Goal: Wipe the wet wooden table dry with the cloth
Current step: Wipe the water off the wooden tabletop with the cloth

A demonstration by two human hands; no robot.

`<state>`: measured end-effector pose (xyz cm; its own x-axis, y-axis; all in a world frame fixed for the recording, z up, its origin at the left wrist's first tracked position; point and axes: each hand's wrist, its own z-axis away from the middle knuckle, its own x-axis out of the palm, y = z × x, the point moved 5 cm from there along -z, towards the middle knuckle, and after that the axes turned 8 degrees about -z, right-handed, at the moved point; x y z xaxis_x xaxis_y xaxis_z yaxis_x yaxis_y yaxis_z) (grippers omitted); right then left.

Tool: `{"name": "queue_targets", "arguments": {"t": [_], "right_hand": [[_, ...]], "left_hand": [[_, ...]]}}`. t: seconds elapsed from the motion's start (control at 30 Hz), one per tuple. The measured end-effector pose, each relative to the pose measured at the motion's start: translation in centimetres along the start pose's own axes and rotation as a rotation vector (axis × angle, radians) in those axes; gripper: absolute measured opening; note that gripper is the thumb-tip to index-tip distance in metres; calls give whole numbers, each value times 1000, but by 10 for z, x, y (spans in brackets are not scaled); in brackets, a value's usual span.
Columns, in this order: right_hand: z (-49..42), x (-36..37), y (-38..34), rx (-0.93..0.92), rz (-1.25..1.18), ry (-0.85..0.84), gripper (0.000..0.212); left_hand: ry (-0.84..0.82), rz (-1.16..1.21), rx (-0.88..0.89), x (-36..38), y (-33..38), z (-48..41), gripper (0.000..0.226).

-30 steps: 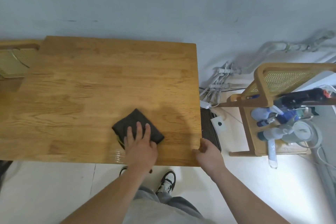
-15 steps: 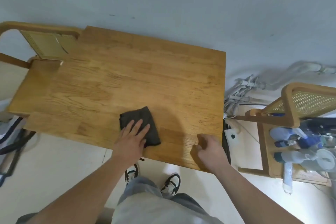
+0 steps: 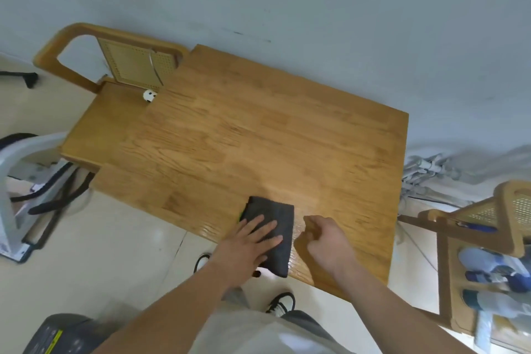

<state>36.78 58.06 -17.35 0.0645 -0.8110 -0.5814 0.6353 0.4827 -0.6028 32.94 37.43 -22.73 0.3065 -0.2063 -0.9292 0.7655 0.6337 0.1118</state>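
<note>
A folded dark grey cloth point(image 3: 277, 218) lies at the near edge of the wooden table point(image 3: 258, 138), partly hanging over it. My left hand point(image 3: 247, 243) presses flat on the cloth with straight, spread fingers. My right hand point(image 3: 327, 244) hovers just right of the cloth over the near part of the table, fingers curled and holding nothing. A glossy wet sheen shows on the wood near the cloth.
A wooden chair point(image 3: 120, 66) with a cane back stands at the table's far left. Another cane chair point(image 3: 485, 227) with spray bottles point(image 3: 494, 267) on its seat is at the right. Cables point(image 3: 422, 172) lie by the wall. My shoes point(image 3: 283, 302) stand under the near edge.
The view has swung left and tilted. My right hand left the table's near right corner and moved in beside the cloth. The cloth has turned under my left hand near the front edge.
</note>
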Motion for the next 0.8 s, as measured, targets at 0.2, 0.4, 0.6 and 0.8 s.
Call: {"name": "queue_targets", "arguments": {"t": [0.2,0.4,0.6,0.8], "right_hand": [[-16,35,-42,61,-29,-12,52],[-36,88,-103,134,59,40,62],[-47,131,-159,153,183,77,62],[-68,168,-212,74,267,11,63]], "left_hand": [[26,183,-503,-8,-170,44,58],[-32,94,-267,-19,-133,17,70],[71,-3,209,-17,-234,32,57],[130,74,-263,-11,-375,78,57]]}}
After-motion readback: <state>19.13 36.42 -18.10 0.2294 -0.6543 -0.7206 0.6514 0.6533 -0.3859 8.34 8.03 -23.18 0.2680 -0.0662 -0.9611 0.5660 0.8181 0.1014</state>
